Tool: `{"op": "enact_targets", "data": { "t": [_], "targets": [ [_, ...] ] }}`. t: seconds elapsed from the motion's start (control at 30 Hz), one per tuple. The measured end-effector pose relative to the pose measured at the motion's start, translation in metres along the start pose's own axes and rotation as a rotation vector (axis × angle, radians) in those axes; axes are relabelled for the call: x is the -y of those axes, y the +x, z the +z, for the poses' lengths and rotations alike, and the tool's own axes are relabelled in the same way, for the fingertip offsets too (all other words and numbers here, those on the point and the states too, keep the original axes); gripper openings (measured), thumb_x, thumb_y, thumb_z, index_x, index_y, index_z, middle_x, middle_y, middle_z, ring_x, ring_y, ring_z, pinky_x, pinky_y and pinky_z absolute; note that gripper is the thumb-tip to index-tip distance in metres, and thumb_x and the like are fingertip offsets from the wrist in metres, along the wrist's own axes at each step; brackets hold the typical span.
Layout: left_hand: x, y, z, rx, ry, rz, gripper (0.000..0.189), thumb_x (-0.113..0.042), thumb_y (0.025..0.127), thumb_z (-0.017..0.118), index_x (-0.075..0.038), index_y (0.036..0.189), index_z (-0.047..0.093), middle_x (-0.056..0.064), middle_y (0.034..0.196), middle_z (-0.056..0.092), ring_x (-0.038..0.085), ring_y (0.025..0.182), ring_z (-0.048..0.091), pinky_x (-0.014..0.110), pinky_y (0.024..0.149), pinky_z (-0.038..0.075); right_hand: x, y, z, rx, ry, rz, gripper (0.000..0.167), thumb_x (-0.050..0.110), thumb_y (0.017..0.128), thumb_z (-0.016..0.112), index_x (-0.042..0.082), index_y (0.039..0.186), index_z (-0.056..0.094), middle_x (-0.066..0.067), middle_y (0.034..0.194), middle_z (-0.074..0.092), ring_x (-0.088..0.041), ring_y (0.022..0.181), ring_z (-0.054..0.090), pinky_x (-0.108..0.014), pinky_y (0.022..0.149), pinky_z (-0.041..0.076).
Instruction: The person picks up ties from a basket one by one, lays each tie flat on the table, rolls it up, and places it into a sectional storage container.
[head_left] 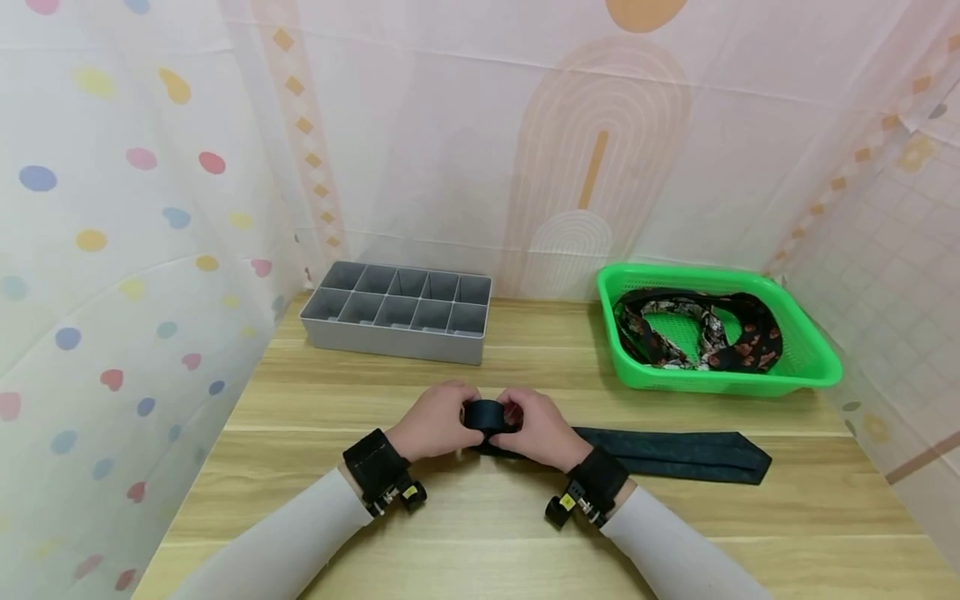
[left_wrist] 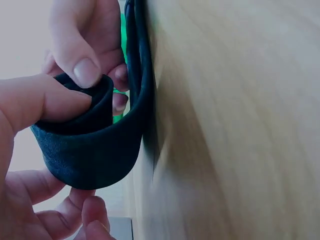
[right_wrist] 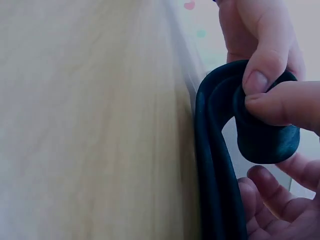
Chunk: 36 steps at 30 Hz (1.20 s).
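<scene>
A dark green necktie (head_left: 675, 456) lies along the table, its pointed wide end to the right. Its other end is wound into a roll (head_left: 485, 414) between my two hands. My left hand (head_left: 435, 421) grips the roll from the left, thumb pressed into the coil (left_wrist: 80, 152) in the left wrist view and fingers around the outside. My right hand (head_left: 546, 429) pinches it from the right, thumb inside the coil (right_wrist: 267, 142) beside the left thumb. The doubled band runs from the roll along the tabletop under my right hand.
At the back left stands a grey divided box (head_left: 397, 340) with several compartments. A green plastic basket (head_left: 810, 358) at the back right contains dark patterned cloth bands (head_left: 742, 333). Printed curtains (head_left: 450, 150) hang behind the wooden table (head_left: 465, 542).
</scene>
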<state>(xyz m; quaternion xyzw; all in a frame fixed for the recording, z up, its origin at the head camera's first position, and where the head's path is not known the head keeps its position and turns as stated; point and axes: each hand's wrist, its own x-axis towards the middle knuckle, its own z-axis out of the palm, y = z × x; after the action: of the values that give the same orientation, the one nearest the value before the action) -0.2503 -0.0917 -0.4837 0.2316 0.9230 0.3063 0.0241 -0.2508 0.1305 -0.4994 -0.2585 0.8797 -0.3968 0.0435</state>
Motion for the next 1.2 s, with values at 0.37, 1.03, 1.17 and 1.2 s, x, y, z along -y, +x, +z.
{"op": "enact_targets", "data": {
  "t": [0.37, 1.03, 1.17, 1.2],
  "targets": [
    [-0.002, 0.001, -0.002, -0.008, 0.055, 0.021, 0.053, -0.032, 0.077, 0.092, -0.011, 0.121, 0.072, 0.006, 0.114, 0.070, 0.018, 0.094, 0.062, 0.037, 0.082, 0.053, -0.001, 0.000, -0.002, -0.082, 0.379, 0.048, 0.055, -0.001, 0.085, 0.082, 0.000, 0.133, 0.056, -0.018, 0.119, 0.067, -0.024, 0.099, 0.072, -0.023, 0.084, 0.060],
    [0.003, -0.001, -0.028, 0.012, 0.108, -0.065, 0.039, -0.012, 0.081, 0.082, -0.012, 0.119, 0.072, 0.004, 0.107, 0.075, 0.018, 0.092, 0.065, 0.039, 0.084, 0.055, 0.000, 0.002, -0.001, 0.088, -0.083, 0.002, 0.065, 0.012, 0.080, 0.089, 0.009, 0.137, 0.059, -0.007, 0.117, 0.070, -0.022, 0.107, 0.069, -0.040, 0.093, 0.057],
    [0.007, -0.002, -0.033, 0.025, 0.113, -0.078, 0.048, -0.011, 0.081, 0.081, -0.010, 0.128, 0.070, 0.007, 0.114, 0.076, 0.019, 0.096, 0.067, 0.041, 0.088, 0.056, -0.003, 0.002, -0.010, 0.098, -0.178, 0.019, 0.058, 0.013, 0.079, 0.091, 0.010, 0.130, 0.063, -0.009, 0.117, 0.071, -0.024, 0.108, 0.069, -0.044, 0.094, 0.057],
    [0.008, -0.002, -0.034, 0.030, 0.109, -0.080, 0.050, -0.011, 0.081, 0.081, -0.010, 0.130, 0.069, 0.007, 0.115, 0.076, 0.020, 0.096, 0.067, 0.041, 0.088, 0.056, -0.004, 0.003, -0.013, 0.104, -0.187, 0.027, 0.057, 0.012, 0.079, 0.091, 0.010, 0.130, 0.064, -0.009, 0.117, 0.071, -0.025, 0.108, 0.069, -0.044, 0.095, 0.057]
  ]
}}
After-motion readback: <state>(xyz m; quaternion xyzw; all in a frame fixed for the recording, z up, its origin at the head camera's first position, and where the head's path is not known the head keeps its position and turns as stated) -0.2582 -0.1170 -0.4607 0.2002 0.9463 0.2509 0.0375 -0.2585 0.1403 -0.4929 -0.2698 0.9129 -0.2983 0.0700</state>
